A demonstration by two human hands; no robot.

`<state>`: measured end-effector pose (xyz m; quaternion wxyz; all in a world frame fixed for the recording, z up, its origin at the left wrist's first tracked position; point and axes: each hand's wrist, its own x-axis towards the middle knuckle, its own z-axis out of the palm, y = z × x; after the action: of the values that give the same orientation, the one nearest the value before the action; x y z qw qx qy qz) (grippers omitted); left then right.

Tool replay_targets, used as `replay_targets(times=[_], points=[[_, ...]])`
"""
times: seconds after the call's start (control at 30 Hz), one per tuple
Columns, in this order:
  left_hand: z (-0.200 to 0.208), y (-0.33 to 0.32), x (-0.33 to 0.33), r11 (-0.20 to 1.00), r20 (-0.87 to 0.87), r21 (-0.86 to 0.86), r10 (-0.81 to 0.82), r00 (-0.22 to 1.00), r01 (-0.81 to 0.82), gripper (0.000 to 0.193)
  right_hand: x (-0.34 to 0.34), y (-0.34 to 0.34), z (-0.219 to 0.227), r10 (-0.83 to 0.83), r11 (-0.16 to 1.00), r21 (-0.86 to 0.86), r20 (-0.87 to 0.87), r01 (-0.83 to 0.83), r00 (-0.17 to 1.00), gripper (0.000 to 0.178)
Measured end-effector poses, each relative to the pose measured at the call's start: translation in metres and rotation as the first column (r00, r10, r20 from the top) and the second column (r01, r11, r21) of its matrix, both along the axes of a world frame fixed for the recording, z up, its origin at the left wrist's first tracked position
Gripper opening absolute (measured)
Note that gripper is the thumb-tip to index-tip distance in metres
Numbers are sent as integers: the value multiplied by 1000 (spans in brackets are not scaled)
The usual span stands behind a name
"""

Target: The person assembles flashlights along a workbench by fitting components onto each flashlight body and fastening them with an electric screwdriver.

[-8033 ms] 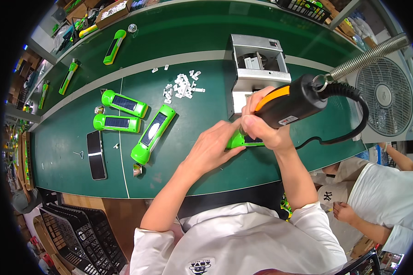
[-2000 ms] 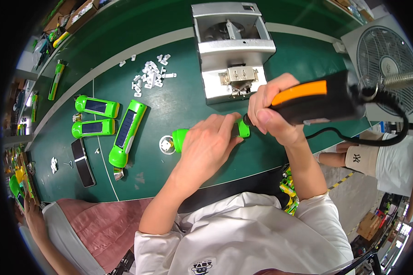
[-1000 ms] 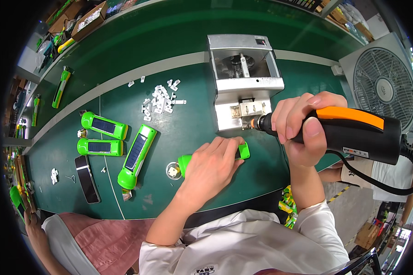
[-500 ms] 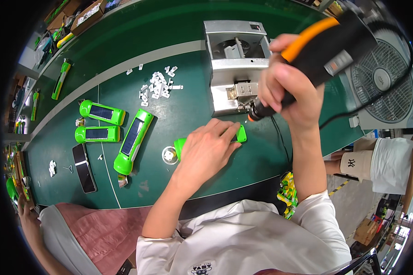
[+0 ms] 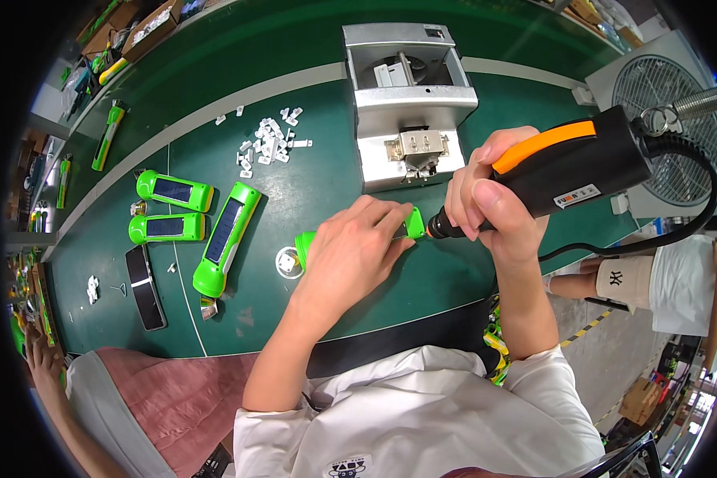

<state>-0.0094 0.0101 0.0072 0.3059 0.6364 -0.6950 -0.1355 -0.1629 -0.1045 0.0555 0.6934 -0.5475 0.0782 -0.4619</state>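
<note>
My left hand (image 5: 352,248) is closed over a green flashlight (image 5: 412,221) lying on the table, hiding its middle. The flashlight's clear round lamp part (image 5: 289,263) shows beyond the hand's left side. In my right hand (image 5: 498,195) is a black and orange electric screwdriver (image 5: 589,163), its cable trailing off to the right. The screwdriver's tip points left, at or very close to the flashlight's right end; contact cannot be made out. Just beyond stands a silver screw feeder (image 5: 410,103).
Three green flashlights with solar panels (image 5: 226,239) lie left, near a dark phone (image 5: 146,287). Small white plastic parts (image 5: 271,145) are scattered farther back. A fan (image 5: 665,131) stands at the right. A co-worker's hand (image 5: 44,354) shows at far left, another person (image 5: 681,279) at right.
My right hand has brought the screwdriver down from the screw feeder to the flashlight's right end. My left hand stays on the flashlight. The view has shifted slightly.
</note>
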Motion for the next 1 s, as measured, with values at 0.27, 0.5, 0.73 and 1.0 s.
replay_targets(times=[0.27,0.5,0.73,1.0], points=[[1,0,0,1000,6,28,-6,1000,5,34,1,0,-9,-25,990,-144,-144,4,989,27],[3,0,1,999,14,42,-8,1000,7,34,2,1,-30,-41,959,-283,-179,-11,983,26],[1,0,3,1000,10,10,-20,1000,20,33,-2,1,-33,61,957,-265,-215,-119,975,25],[5,0,2,1000,14,20,-18,1000,18,33,-6,0,-31,94,931,-331,-201,-157,975,27]])
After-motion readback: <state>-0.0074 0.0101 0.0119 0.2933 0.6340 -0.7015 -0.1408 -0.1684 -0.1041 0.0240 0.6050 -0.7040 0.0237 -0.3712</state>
